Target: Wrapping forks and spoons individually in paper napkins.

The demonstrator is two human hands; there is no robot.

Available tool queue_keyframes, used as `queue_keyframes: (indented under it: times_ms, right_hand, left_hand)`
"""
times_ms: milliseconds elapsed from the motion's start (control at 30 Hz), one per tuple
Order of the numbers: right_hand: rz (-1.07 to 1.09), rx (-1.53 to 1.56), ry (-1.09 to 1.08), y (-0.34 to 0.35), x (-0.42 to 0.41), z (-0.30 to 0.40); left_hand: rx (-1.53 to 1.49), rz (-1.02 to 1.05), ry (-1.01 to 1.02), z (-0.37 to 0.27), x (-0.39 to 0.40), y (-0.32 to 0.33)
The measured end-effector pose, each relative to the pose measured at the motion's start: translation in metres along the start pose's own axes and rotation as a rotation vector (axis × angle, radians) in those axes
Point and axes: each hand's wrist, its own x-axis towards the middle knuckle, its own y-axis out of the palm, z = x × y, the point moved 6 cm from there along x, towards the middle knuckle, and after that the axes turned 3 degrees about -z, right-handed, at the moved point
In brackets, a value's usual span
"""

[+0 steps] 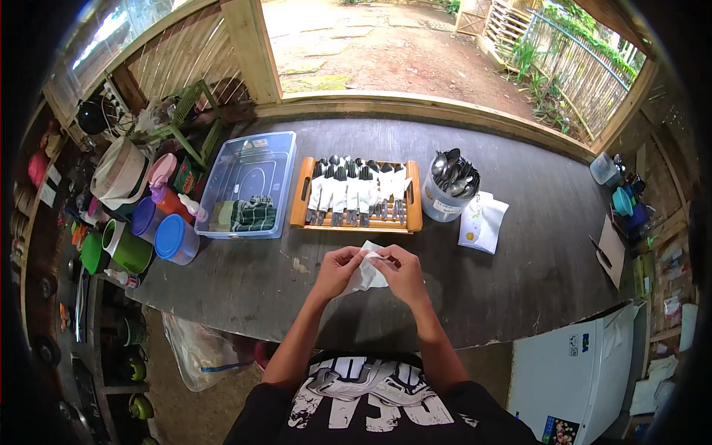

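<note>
Between both hands a white paper napkin is held above the near part of the dark tabletop. My left hand pinches its left side, and my right hand grips it from the right, thumbs close together near its upper part. Just beyond them stands an orange-brown wooden tray with rows of cutlery sets wrapped in white napkins. To its right, a clear plastic tub is full of spoons and other metal cutlery. A pack of napkins bearing print lies beside the tub.
Left of the tray is a clear plastic box with folded checked cloths. Several containers, among them a blue-lidded tub, crowd the table's left end. A knife lies by a board on the right. A white freezer stands below.
</note>
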Motion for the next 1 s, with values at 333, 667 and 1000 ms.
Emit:
queue_keyframes:
  times_ms: [333, 667, 1000]
  right_hand:
    - [-0.101, -0.094, -0.256, 0.016, -0.007, 0.007]
    - [-0.181, -0.007, 0.021, 0.011, -0.026, 0.000]
    - [-0.168, 0.016, 0.006, -0.010, -0.023, -0.006]
  left_hand:
    - [-0.036, 0.153, 0.055, -0.001, -0.006, -0.014]
    - [0.001, 0.074, 0.055, -0.005, -0.023, -0.011]
    - [-0.064, 0.086, 0.067, -0.016, -0.028, 0.016]
